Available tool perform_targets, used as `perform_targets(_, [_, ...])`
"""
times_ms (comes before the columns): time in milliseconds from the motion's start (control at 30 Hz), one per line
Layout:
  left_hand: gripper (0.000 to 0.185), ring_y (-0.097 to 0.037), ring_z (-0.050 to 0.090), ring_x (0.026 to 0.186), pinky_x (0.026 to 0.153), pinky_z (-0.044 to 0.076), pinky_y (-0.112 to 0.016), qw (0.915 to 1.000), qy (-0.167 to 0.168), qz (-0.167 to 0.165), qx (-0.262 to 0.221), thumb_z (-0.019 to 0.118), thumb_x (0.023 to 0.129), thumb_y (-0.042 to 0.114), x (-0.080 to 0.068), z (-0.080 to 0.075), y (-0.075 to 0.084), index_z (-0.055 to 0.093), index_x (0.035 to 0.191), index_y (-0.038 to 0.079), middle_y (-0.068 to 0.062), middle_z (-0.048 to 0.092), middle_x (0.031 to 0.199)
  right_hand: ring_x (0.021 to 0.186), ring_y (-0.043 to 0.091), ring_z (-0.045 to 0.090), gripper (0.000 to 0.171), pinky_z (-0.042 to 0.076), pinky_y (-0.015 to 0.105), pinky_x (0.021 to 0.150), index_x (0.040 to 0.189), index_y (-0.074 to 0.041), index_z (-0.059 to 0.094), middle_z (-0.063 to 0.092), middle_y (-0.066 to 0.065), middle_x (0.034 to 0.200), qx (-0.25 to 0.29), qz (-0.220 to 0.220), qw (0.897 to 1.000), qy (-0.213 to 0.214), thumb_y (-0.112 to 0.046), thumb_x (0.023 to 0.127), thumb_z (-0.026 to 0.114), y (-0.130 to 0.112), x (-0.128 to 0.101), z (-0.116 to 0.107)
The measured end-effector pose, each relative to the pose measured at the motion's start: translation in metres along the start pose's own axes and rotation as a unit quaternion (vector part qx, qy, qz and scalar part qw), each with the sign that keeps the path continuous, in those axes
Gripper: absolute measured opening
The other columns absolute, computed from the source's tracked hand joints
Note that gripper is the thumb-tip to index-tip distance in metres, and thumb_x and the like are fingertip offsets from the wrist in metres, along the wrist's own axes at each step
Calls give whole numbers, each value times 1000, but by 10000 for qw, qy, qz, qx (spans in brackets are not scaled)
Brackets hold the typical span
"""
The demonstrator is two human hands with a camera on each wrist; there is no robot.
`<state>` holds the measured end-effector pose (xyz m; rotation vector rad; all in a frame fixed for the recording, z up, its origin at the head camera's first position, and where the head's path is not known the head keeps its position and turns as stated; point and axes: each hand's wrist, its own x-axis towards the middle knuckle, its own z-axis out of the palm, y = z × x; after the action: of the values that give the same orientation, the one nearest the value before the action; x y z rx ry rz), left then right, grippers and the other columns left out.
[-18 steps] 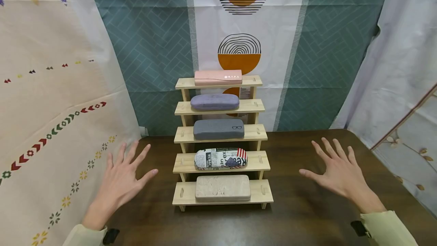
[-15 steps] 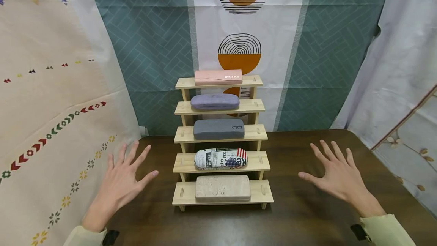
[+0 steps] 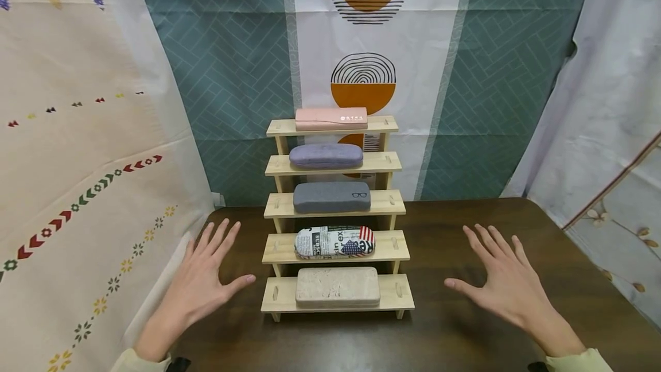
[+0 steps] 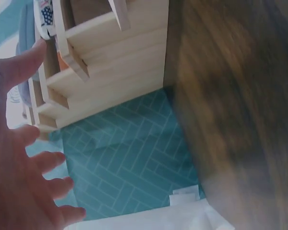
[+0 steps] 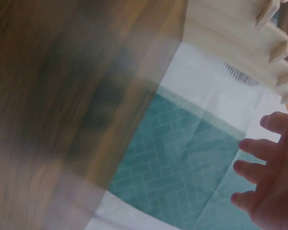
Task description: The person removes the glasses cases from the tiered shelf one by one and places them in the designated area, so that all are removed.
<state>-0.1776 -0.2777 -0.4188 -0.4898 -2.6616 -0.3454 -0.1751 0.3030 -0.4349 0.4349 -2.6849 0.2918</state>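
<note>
I see a dark wooden table [image 3: 454, 326] with a small stepped wooden rack [image 3: 335, 297] of five shelves standing at its middle, close to a patterned cloth backdrop [image 3: 232, 73]. Each shelf carries one glasses case: a beige stone-look case [image 3: 337, 287] on the lowest, a newspaper-print case [image 3: 334, 241] above it, then a dark grey case [image 3: 331, 197], a purple-grey case [image 3: 326, 155] and a pink case [image 3: 331, 119] on top.

My left hand [image 3: 203, 283] hovers left of the rack, fingers spread and relaxed, grasping nothing; the thumb points at the lowest shelf, near it but apart. My right hand [image 3: 503, 289] hovers to the right, also spread and released, further from the rack. The wrist views are blurred and show only fingers, the rack's side and the backdrop.

As I judge it, the risk lies in the rack itself: it looks light, and a knock from either hand could shift or tip it and send the rounded cases sliding off. The upper shelves overhang the lower cases, so a hand lifting the beige case steeply could catch the shelf above.

A floral-print cloth [image 3: 77, 188] hangs close by the left hand, and pale curtains [image 3: 609, 102] hang to the right.
</note>
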Motion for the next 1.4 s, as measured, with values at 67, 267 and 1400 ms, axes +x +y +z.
perform_targets(67, [108, -41, 18, 158, 128, 7, -62, 9999, 58, 49, -122, 77, 86, 65, 0, 2, 3, 20, 171, 27, -13, 29, 171, 156, 40, 25, 117, -8, 54, 129, 170, -17, 26, 39, 23, 163, 54, -85, 9999, 83, -76, 81, 75, -6, -2, -1])
perform_targets(267, [106, -34, 22, 158, 130, 11, -51, 9983, 282, 166, -479, 81, 86, 58, 3, 6, 9, 26, 170, 24, -9, 34, 169, 145, 40, 43, 118, 2, 47, 131, 166, -14, 36, 48, 19, 158, 253, -308, 9988, 274, -75, 76, 81, -28, -5, -8])
perform_targets(1400, [109, -38, 49, 143, 114, 44, -59, 9540, -24, -404, -2970, 98, 78, 25, 41, 28, 13, 31, 164, 15, -20, 51, 156, 133, 25, 58, 80, 52, 54, 107, 145, -10, 60, 61, 3, 144, 2591, -441, 9617, -782, -31, 77, 97, -125, 11, 43])
